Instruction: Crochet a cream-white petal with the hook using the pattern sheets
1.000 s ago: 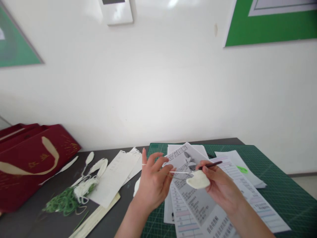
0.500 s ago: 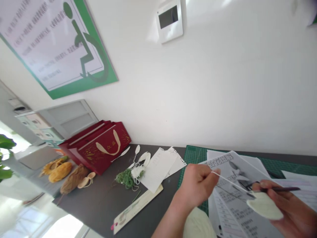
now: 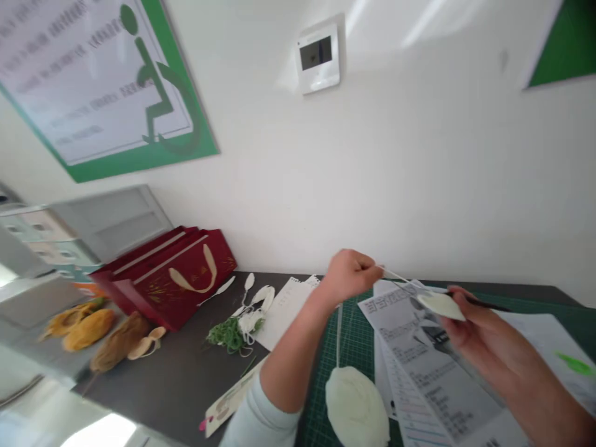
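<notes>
My left hand [image 3: 356,273] is closed in a pinch on a strand of white yarn [image 3: 395,273], held up near the wall. The strand runs taut to a crochet hook [image 3: 487,304] with a dark handle in my right hand [image 3: 484,335]. Those same fingers hold a flat, petal-shaped white crochet piece [image 3: 440,305]. Another length of yarn hangs from my left hand to a pale ball of yarn [image 3: 356,403] on the green cutting mat [image 3: 321,379]. Printed sheets [image 3: 419,372] lie below my hands.
Left on the dark table [image 3: 172,379] are a tangle of green yarn [image 3: 228,335], white leaf-shaped pieces [image 3: 265,298], paper notes [image 3: 282,310] and a pale printed strip [image 3: 228,403]. Red gift bags [image 3: 177,285], yellow yarn [image 3: 88,329] and brown yarn [image 3: 118,344] stand farther left.
Both hands have risen and moved away toward the wall, drawing the yarn with them. The view has shifted slightly to the right, and the yarn ball now shows in full.
</notes>
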